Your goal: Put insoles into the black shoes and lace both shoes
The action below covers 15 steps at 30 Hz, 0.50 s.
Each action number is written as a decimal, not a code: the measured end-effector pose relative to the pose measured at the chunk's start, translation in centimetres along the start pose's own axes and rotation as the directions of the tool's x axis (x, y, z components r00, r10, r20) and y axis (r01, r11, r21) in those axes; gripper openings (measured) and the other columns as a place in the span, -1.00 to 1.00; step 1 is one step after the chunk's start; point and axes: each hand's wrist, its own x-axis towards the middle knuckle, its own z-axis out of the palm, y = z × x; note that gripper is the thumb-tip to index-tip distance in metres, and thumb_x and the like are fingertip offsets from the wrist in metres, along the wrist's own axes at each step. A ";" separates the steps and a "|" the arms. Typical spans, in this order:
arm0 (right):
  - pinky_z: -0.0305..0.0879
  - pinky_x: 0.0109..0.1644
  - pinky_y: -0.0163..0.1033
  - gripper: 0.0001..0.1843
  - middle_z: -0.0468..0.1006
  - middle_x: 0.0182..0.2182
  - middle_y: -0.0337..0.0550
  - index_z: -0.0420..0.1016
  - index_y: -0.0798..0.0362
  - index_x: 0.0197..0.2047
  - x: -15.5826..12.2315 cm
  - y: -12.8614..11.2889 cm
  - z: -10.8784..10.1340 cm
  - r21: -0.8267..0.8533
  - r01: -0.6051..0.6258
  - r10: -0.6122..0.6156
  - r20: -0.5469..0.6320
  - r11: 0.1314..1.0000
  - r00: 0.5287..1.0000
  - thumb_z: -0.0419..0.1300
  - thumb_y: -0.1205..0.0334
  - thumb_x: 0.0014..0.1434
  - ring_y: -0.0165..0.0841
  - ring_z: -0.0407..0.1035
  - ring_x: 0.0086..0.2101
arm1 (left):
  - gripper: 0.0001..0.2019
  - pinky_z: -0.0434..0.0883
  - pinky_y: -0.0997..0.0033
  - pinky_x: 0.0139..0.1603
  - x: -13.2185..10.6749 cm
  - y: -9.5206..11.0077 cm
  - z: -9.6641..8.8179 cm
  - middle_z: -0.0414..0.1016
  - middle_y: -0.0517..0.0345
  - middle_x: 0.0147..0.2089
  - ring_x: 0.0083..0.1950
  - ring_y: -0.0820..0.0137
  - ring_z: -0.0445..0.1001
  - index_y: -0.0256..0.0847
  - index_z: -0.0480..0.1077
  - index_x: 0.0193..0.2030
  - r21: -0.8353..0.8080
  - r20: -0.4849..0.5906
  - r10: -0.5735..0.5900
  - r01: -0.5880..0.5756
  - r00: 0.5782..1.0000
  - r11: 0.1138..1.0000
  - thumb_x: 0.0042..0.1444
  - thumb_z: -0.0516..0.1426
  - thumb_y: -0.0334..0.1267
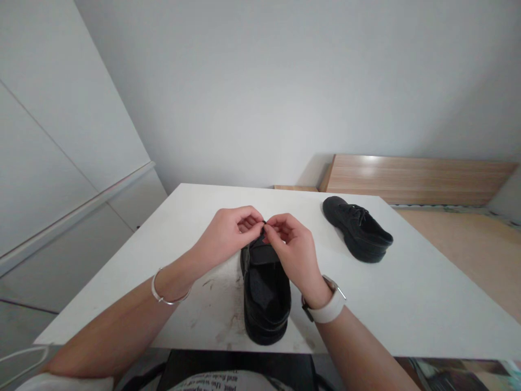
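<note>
1. The toe end of the near shoe point(266, 304) was hidden behind both hands. The small dark piece point(264, 223) they pinched was too small to tell as lace or strap.
2. A second black shoe point(358, 228) lay on the white table point(427, 293), well apart to the right, with nothing in front of it. A wooden panel point(415, 179) leaned against the wall behind.
3. The left hand point(228, 233), with a bracelet point(166, 296) on its wrist, and the right hand point(295, 252), above a white watch point(328, 307), met fingertip to fingertip, each closed on the dark piece.
4. The near shoe stood at the table's near edge, its heel toward the person, directly under the hands.
</note>
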 end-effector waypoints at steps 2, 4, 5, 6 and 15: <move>0.44 -0.22 -0.26 -0.87 0.55 -0.39 -0.22 0.46 0.03 -0.26 -0.2 0.1 0.2 0.036 0.008 -0.007 -0.013 0.999 1.000 0.27 0.17 0.16 -0.38 0.47 -0.38 | -0.88 0.50 0.47 -0.27 -0.1 0.0 0.1 0.59 0.14 -0.37 -0.34 0.41 0.58 -0.27 0.48 -0.28 -0.061 0.009 -0.034 0.035 0.999 0.998 0.17 0.19 -0.26; 0.47 -0.21 -0.24 -0.87 0.56 -0.39 -0.22 0.46 0.02 -0.24 -0.3 0.2 0.3 0.068 -0.004 0.004 -0.008 0.998 1.000 0.28 0.18 0.16 -0.37 0.49 -0.37 | -0.87 0.54 0.43 -0.23 -0.3 0.1 0.1 0.60 0.11 -0.35 -0.31 0.38 0.61 -0.28 0.48 -0.27 -0.100 0.016 -0.063 0.064 0.998 0.993 0.17 0.19 -0.24; 0.48 -0.21 -0.24 -0.87 0.56 -0.39 -0.22 0.47 0.02 -0.24 -0.4 0.2 0.3 0.071 -0.007 0.007 -0.007 0.997 1.000 0.28 0.18 0.15 -0.36 0.49 -0.37 | -0.86 0.56 0.40 -0.20 -0.4 0.1 0.2 0.61 0.09 -0.33 -0.30 0.36 0.62 -0.28 0.48 -0.27 -0.109 0.021 -0.070 0.072 0.997 0.991 0.18 0.19 -0.23; 0.48 -0.22 -0.23 -0.88 0.56 -0.39 -0.21 0.47 0.02 -0.25 -0.4 0.3 0.3 0.060 -0.004 0.004 -0.010 0.998 1.000 0.28 0.18 0.15 -0.36 0.50 -0.37 | -0.85 0.58 0.37 -0.17 -0.6 0.2 0.2 0.62 0.08 -0.31 -0.28 0.35 0.63 -0.28 0.48 -0.26 -0.118 0.026 -0.074 0.076 0.997 0.990 0.19 0.19 -0.23; 0.43 -0.18 -0.23 -0.88 0.56 -0.28 -0.18 0.52 0.01 -0.20 -0.5 0.5 0.1 -0.217 0.197 -0.207 -0.024 0.956 0.978 0.18 0.34 0.20 -0.36 0.47 -0.29 | -0.78 0.60 0.18 -0.11 1.2 -2.7 -1.5 0.64 0.00 -0.27 -0.23 0.26 0.65 -0.24 0.34 -0.11 -0.166 0.078 -0.089 0.101 0.993 0.981 0.27 0.10 -0.13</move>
